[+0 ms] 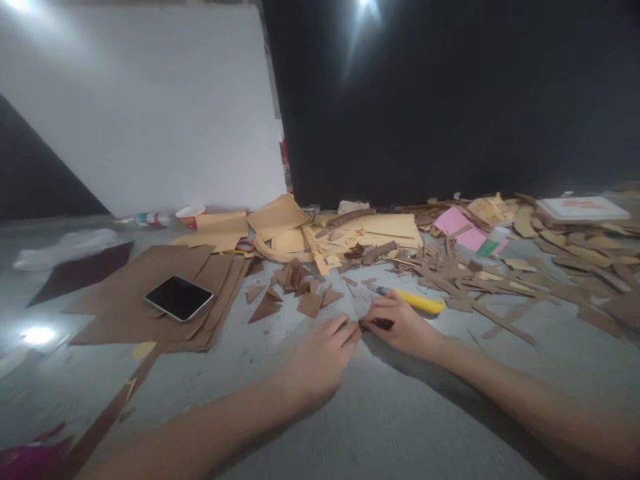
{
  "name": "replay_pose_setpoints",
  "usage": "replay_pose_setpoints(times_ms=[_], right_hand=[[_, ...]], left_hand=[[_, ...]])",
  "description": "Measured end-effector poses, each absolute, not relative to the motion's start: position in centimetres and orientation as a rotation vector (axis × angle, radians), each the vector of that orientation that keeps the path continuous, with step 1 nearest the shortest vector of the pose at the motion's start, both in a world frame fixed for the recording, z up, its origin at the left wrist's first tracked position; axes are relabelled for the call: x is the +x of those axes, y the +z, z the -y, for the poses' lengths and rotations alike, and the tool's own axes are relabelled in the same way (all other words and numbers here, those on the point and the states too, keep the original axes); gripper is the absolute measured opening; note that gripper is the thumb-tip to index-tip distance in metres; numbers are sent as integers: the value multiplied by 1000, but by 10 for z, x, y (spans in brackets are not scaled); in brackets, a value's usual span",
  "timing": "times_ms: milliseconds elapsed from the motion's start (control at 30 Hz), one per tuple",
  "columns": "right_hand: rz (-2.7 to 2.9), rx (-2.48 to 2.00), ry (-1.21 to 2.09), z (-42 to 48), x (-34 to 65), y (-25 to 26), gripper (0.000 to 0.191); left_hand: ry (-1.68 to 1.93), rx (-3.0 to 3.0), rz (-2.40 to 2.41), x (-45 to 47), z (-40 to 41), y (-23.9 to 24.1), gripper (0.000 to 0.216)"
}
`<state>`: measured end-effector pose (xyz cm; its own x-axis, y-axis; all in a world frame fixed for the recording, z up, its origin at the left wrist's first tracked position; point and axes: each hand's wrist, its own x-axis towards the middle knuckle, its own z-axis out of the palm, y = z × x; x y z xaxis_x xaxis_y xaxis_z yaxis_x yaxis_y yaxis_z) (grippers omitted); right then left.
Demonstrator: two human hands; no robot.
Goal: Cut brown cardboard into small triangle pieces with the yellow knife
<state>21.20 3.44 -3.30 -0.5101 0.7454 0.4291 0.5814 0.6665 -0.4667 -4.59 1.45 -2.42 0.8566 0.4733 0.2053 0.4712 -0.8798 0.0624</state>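
Note:
My left hand [325,357] and my right hand [403,325] meet fingertip to fingertip just above the grey tabletop [380,427]. Between them is a small dark brown piece [384,324], mostly covered by my fingers. Both hands are closed in a pinch on it. Just beyond my right hand lies a yellow utility knife [420,302], its front end pointing left. Several triangular and square brown cut pieces [267,305] are scattered beyond my left hand.
A phone [179,298] rests on stacked brown sheets [115,283] at left. Tan sheets [277,217], a paper cup [190,215] and a bottle [153,219] stand at the back. Brown scrap strips [450,273], pink paper [463,229] and a white box [583,209] spread over the right.

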Motion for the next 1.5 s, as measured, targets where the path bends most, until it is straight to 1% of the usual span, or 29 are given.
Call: replay_pose_setpoints(times_ms=[67, 133, 267, 500, 700, 767, 967, 1067, 1300, 1500], right_hand=[[2314, -994, 324, -36, 213, -31, 17], [2269, -1053, 382, -36, 213, -31, 13], [2183, -1120, 493, -37, 212, -33, 18], [2359, -896, 197, -38, 215, -30, 25], [2295, -1077, 62, -32, 208, -35, 25], [2292, -1092, 34, -30, 207, -37, 26], [2438, -855, -19, -36, 213, -35, 31], [2515, -783, -46, -39, 216, -32, 33], [2649, -720, -156, -36, 217, -18, 34], [2647, -696, -125, -37, 218, -18, 33]], left_hand=[[337, 3012, -778, -45, -14, -23, 62], [326, 3015, -782, -45, -13, -22, 62], [279, 3038, -790, -44, -12, -17, 60], [235, 3033, -819, -43, -14, -16, 60], [218, 3013, -831, -40, -13, -13, 62], [211, 3005, -835, -40, -13, -12, 61], [210, 2988, -856, -40, -11, -11, 62], [208, 3019, -851, -41, -11, -12, 59], [240, 3054, -829, -40, -12, -16, 55], [250, 3009, -833, -40, -11, -14, 57]])
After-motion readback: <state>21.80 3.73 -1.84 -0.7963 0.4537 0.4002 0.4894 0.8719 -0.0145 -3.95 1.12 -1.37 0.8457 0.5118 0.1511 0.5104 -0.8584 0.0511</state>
